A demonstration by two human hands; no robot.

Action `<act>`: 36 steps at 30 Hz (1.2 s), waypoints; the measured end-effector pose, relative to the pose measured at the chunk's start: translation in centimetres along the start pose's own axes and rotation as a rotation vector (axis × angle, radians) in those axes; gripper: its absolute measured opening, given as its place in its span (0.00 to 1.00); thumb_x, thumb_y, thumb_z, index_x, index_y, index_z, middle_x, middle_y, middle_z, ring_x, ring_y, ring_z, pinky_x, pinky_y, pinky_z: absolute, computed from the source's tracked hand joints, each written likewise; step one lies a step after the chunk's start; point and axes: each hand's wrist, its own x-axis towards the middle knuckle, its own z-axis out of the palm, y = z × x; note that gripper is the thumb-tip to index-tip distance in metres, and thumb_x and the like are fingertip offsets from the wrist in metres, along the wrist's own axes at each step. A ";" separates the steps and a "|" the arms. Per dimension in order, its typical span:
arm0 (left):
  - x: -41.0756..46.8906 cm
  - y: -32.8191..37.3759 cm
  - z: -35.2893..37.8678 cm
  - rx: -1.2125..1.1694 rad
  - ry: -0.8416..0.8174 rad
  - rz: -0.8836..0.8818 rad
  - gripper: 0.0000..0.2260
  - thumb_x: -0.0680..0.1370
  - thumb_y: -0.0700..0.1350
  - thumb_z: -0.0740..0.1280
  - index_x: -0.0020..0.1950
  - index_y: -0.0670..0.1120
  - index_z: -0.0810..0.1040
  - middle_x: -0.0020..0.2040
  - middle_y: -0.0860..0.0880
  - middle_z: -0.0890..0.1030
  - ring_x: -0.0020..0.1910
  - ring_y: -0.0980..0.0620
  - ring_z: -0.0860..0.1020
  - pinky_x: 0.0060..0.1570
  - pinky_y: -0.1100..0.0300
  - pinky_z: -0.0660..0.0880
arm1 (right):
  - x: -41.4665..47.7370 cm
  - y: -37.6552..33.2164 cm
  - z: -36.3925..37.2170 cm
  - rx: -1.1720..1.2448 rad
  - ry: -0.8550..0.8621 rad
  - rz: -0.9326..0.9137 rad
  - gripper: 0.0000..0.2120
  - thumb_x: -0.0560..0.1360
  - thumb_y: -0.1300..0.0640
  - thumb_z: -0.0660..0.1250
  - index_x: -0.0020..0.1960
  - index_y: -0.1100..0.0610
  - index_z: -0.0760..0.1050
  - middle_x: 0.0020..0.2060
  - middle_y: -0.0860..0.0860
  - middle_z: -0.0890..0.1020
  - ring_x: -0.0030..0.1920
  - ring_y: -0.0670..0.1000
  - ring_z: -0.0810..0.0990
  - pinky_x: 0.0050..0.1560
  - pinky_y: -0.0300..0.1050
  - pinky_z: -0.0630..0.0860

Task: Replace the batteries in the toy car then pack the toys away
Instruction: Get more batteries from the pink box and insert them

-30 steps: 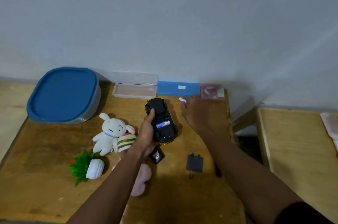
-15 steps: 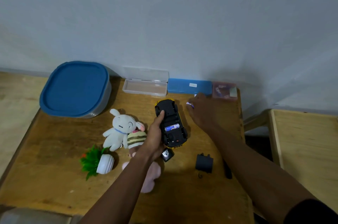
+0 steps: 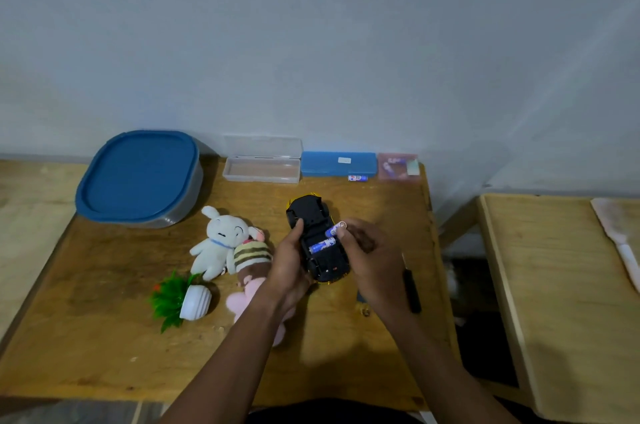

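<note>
Our worn wooden surface point(image 3: 104, 354) stands against a pale grey wall point(image 3: 311, 25), with a blue-lidded oval tub point(image 3: 138, 174), a clear open plastic case point(image 3: 262, 164) and a flat blue case point(image 3: 337, 164) along its back edge. Our left hand point(image 3: 289, 264) is closed around the upturned black-and-yellow toy car point(image 3: 320, 243) near the middle. Our right hand point(image 3: 372, 257) pinches a blue-and-white battery point(image 3: 334, 229) at the open compartment, where another battery point(image 3: 322, 245) lies.
</note>
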 end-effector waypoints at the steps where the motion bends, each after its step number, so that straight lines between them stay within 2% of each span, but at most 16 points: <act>1: -0.3 -0.2 0.3 -0.004 0.008 0.005 0.24 0.84 0.57 0.56 0.71 0.42 0.76 0.64 0.38 0.81 0.64 0.39 0.79 0.62 0.44 0.76 | -0.3 0.0 -0.1 -0.053 -0.018 -0.046 0.09 0.76 0.62 0.72 0.47 0.47 0.84 0.41 0.44 0.86 0.45 0.43 0.85 0.45 0.39 0.80; 3: -0.9 -0.4 0.8 -0.010 0.009 0.016 0.23 0.84 0.56 0.57 0.70 0.41 0.77 0.64 0.37 0.81 0.64 0.39 0.79 0.60 0.46 0.77 | -0.7 0.2 -0.5 -0.238 -0.045 -0.186 0.07 0.75 0.60 0.73 0.52 0.50 0.84 0.43 0.43 0.85 0.45 0.42 0.83 0.45 0.34 0.78; 5: -1.5 -0.5 1.3 -0.023 0.006 0.034 0.23 0.84 0.56 0.58 0.69 0.41 0.77 0.62 0.38 0.82 0.60 0.41 0.82 0.56 0.48 0.79 | -1.0 0.3 -0.7 -0.432 -0.061 -0.298 0.08 0.75 0.57 0.74 0.54 0.51 0.84 0.47 0.43 0.85 0.47 0.41 0.82 0.47 0.29 0.75; 8: -1.9 -0.5 1.8 -0.039 0.012 0.044 0.23 0.83 0.55 0.59 0.68 0.40 0.78 0.58 0.39 0.83 0.54 0.44 0.84 0.51 0.51 0.80 | -1.4 0.5 -0.8 -0.528 -0.065 -0.384 0.09 0.75 0.54 0.73 0.55 0.52 0.84 0.49 0.44 0.84 0.49 0.42 0.81 0.50 0.37 0.78; 12: -2.1 -0.7 2.3 -0.030 0.018 0.074 0.23 0.83 0.55 0.61 0.69 0.39 0.77 0.61 0.39 0.81 0.61 0.44 0.80 0.61 0.51 0.76 | -1.8 1.0 -0.4 -0.558 -0.083 -0.416 0.12 0.76 0.48 0.69 0.57 0.51 0.84 0.50 0.44 0.82 0.50 0.45 0.80 0.50 0.48 0.79; 15: -2.0 -1.0 2.5 -0.042 0.028 0.104 0.23 0.83 0.54 0.61 0.69 0.38 0.76 0.62 0.39 0.81 0.63 0.43 0.79 0.63 0.51 0.75 | -1.6 1.2 -0.1 -0.587 -0.073 -0.390 0.14 0.76 0.46 0.67 0.58 0.49 0.83 0.51 0.44 0.80 0.52 0.46 0.79 0.51 0.51 0.79; 20: -1.9 -1.1 2.9 -0.054 0.036 0.122 0.21 0.84 0.53 0.59 0.67 0.39 0.77 0.57 0.40 0.83 0.57 0.45 0.82 0.57 0.53 0.76 | -1.0 1.3 0.0 -0.573 -0.012 -0.359 0.12 0.76 0.43 0.68 0.54 0.47 0.85 0.49 0.42 0.81 0.50 0.46 0.78 0.49 0.51 0.77; 22: -1.6 -1.2 2.9 -0.062 0.058 0.124 0.22 0.84 0.53 0.59 0.70 0.39 0.75 0.62 0.38 0.82 0.62 0.42 0.81 0.58 0.51 0.77 | -0.7 1.5 0.2 -0.536 0.006 -0.292 0.10 0.74 0.44 0.71 0.52 0.46 0.85 0.51 0.41 0.79 0.53 0.45 0.75 0.51 0.50 0.77; 24: -1.1 -1.4 2.9 -0.078 0.081 0.131 0.22 0.84 0.53 0.60 0.72 0.42 0.73 0.67 0.37 0.79 0.66 0.40 0.78 0.58 0.50 0.79 | -0.3 1.6 0.4 -0.434 0.010 -0.146 0.10 0.71 0.46 0.75 0.52 0.43 0.84 0.55 0.41 0.74 0.58 0.43 0.72 0.57 0.48 0.77; 26: -0.7 -1.4 3.2 -0.080 0.103 0.138 0.21 0.83 0.54 0.60 0.73 0.45 0.73 0.67 0.38 0.79 0.66 0.39 0.78 0.55 0.49 0.81 | 0.3 1.7 0.6 -0.308 0.001 0.011 0.18 0.68 0.48 0.78 0.56 0.39 0.80 0.58 0.42 0.69 0.61 0.42 0.70 0.61 0.44 0.76; 28: -0.1 -1.5 3.3 -0.074 0.109 0.139 0.21 0.83 0.55 0.60 0.72 0.46 0.74 0.66 0.38 0.80 0.65 0.38 0.79 0.58 0.47 0.80 | 1.0 1.9 0.7 -0.196 -0.022 0.157 0.28 0.66 0.47 0.79 0.62 0.36 0.73 0.60 0.43 0.66 0.63 0.44 0.70 0.60 0.44 0.77; 30: 0.5 -1.3 3.2 -0.064 0.133 0.132 0.21 0.83 0.56 0.60 0.72 0.46 0.75 0.65 0.38 0.80 0.64 0.38 0.80 0.59 0.45 0.79 | 1.7 2.2 0.6 -0.098 -0.058 0.304 0.36 0.63 0.46 0.80 0.65 0.33 0.67 0.63 0.43 0.63 0.65 0.47 0.67 0.61 0.50 0.78; 32: 1.1 -1.2 3.0 -0.052 0.147 0.115 0.22 0.83 0.56 0.61 0.72 0.47 0.75 0.65 0.39 0.81 0.63 0.38 0.80 0.56 0.45 0.80 | 2.6 2.7 0.5 -0.066 -0.096 0.426 0.43 0.62 0.47 0.82 0.67 0.30 0.61 0.66 0.44 0.60 0.66 0.50 0.65 0.61 0.56 0.78; 36: 2.5 -1.0 2.4 -0.037 0.174 0.068 0.23 0.82 0.58 0.60 0.72 0.47 0.75 0.63 0.39 0.82 0.61 0.39 0.81 0.49 0.47 0.81 | 4.6 3.9 0.7 -0.130 -0.153 0.538 0.53 0.52 0.41 0.83 0.68 0.29 0.56 0.71 0.48 0.62 0.69 0.56 0.68 0.62 0.61 0.77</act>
